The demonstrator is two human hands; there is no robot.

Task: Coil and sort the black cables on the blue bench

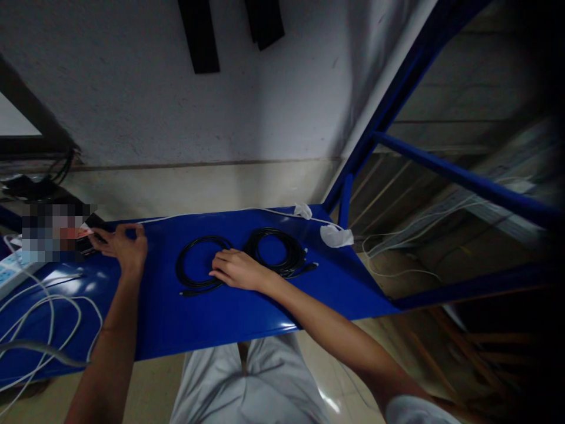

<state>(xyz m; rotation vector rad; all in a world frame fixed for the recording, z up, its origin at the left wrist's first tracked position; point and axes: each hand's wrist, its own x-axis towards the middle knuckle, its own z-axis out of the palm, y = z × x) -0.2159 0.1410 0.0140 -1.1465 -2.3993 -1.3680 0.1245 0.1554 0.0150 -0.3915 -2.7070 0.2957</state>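
Two coils of black cable lie side by side on the blue table (176, 330). My right hand (238, 269) is on the right edge of the left coil (179, 271), fingers closed over its cable. The right coil (293, 253) is just beyond that hand, with its plug ends pointing right. My left hand (126, 247) is at the table's left side, thumb and fingers apart. Its outer fingertips reach a small red-and-white item (83, 232), partly hidden by a blurred patch; no grip on it is visible.
A white power strip (13, 274) and loose white cables (53, 300) spread over the left end. Along the back runs a thin white cord (194, 215). White crumpled pieces (336, 235) lie at the back right, near a blue metal frame (346, 200).
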